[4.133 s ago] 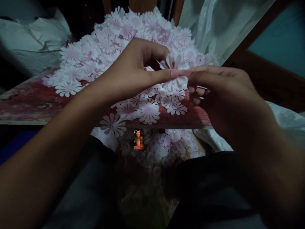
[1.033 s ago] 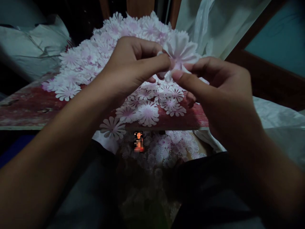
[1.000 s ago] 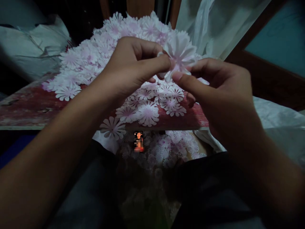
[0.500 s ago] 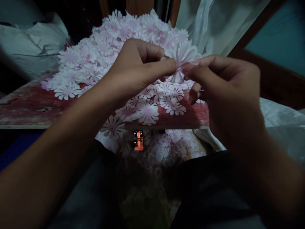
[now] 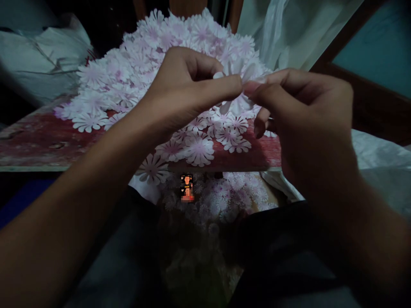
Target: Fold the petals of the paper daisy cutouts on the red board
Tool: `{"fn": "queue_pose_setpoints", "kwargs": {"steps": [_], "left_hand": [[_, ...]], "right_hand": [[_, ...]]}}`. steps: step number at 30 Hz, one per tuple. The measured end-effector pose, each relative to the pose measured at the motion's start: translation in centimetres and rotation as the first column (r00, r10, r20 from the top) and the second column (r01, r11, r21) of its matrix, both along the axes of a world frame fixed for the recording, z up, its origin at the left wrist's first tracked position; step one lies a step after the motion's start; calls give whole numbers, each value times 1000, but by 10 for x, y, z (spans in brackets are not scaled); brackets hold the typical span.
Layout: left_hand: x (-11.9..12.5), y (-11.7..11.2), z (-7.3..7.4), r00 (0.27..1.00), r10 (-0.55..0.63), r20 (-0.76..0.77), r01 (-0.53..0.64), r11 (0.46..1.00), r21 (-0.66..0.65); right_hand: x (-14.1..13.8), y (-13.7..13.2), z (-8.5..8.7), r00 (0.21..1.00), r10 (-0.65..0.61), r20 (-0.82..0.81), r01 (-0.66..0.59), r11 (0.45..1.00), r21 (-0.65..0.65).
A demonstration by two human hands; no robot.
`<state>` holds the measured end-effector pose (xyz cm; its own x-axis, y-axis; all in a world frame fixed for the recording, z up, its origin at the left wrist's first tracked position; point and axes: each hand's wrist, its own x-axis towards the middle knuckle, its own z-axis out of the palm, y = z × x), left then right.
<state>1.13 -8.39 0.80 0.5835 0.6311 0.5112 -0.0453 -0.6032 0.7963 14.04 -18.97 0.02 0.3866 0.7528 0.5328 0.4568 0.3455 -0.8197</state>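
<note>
Hundreds of white die-cut flowers with pink centres [image 5: 144,55] lie on a weathered red-painted board [image 5: 48,147], heaped thick toward its far edge and thinning to separate blooms near the front edge. One loose flower [image 5: 153,169] overhangs that front edge. White plastic sacking [image 5: 41,55] bunches beyond the board's left side, more plastic sheeting [image 5: 382,154] lies off to the right, and a teal panel [image 5: 375,38] shows upper right behind dark wood. Below the front edge, a second scatter of the same flowers [image 5: 218,192] sits in shadow beside dark cloth [image 5: 276,239]; a small pixelated patch [image 5: 187,188] there is unreadable. Both hands are raised over the board's middle, above the heap's near slope. One flower [image 5: 236,105] is held up between them, petals bent and bunched, clear of the flowers beneath. Left hand [image 5: 189,81]: fingers curled inward, pinching the flower's left side, thumb stretched along it. Right hand [image 5: 305,111]: thumb and forefinger closed on its right side, remaining fingers folded under, almost meeting the left fingertips.
</note>
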Motion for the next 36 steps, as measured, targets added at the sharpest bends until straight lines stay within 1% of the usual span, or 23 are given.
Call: {"fn": "queue_pose_setpoints", "kwargs": {"steps": [3,7,12,14,16,18,21,23,26,29,32,36], "left_hand": [[0,-2,1,1000,-3,-17,4,1000,27],[-2,-7,3,997,32,-71,-27,997,70],[-3,-10,6,989,4,-146,3,999,47],[-3,-8,6,988,8,-156,1,998,57],[-3,-6,5,994,1,-105,5,998,62],[-3,-3,4,1000,-21,-7,21,999,46],[-3,0,3,989,-61,134,70,995,-67],[-3,0,3,982,-76,175,100,986,-134],[-3,-2,4,985,-101,143,120,985,-126],[-3,-4,4,989,-98,109,104,993,-49],[-3,-4,4,991,-86,103,84,996,20],[-5,-4,3,998,-22,62,19,999,50]], "right_hand": [[1,1,0,1000,-17,-5,17,1000,1],[2,2,1,999,-30,34,31,1000,-7],[2,2,2,999,-25,21,26,999,-37],[0,1,3,1000,-9,21,10,1000,-19],[-2,0,5,1000,7,12,-7,1000,-16],[-4,-1,7,999,29,-14,-30,998,-60],[-5,-1,8,994,63,-89,-76,985,-154],[-6,0,6,992,75,-102,-92,982,-167],[-6,0,4,996,84,-31,-88,987,-137],[-5,0,4,996,75,43,-71,994,-80],[-4,0,5,998,53,43,-53,998,-20],[-3,2,5,999,36,26,-36,999,26]]}}
